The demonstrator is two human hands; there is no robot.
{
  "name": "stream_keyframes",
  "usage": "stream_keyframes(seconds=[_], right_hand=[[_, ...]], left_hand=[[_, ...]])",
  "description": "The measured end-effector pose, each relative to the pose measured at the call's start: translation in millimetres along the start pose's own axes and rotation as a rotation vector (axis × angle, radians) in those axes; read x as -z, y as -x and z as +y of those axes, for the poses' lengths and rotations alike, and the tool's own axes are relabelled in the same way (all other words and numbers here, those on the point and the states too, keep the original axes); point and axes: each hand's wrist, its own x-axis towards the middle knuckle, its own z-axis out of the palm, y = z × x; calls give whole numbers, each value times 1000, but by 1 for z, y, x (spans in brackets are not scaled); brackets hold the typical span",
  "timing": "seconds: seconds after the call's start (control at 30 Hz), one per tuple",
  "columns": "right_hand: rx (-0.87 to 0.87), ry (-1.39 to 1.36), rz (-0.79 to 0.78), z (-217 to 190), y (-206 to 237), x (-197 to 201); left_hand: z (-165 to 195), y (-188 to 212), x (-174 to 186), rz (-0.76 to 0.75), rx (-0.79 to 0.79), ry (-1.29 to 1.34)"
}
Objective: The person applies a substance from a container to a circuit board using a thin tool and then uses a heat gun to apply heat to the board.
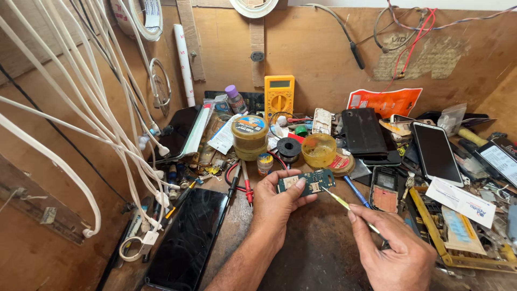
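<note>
The left hand (276, 202) is pinched shut on a small green circuit board (306, 182), thumb on its near edge, fingers behind, holding it just above the brown worktop (312, 248) near the middle of the scene. The right hand (396, 250) is closed round a thin yellow-tipped tool (344, 203), gripped like a pen, and its tip touches the right part of the board.

Just right of the tool lies a blue-handled screwdriver (356, 192). To the near left a black phone (188, 242) lies flat with its dark glass up, and red and black probe leads (240, 186) rest between it and the left hand. Further back stand a yellow multimeter (279, 97) against the wooden back wall, a round tub with a printed lid (250, 134) left of it, and a clear yellow dish (318, 149). Out on the right, a white-framed phone (435, 153) lies among loose parts. White cables (97, 108) hang down the left side.
</note>
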Motion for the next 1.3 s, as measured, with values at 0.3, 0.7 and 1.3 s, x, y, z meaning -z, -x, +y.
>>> stream_keyframes(seconds=[0.3,0.7,1.3], right_hand=[[-16,17,-10,-3,1,1],[7,17,2,2,2,1],[3,-28,-22,-1,5,6]], left_hand=[[-5,1,1,-14,-20,4],[-6,4,0,-29,-31,-17],[-4,6,0,-23,-32,-38]])
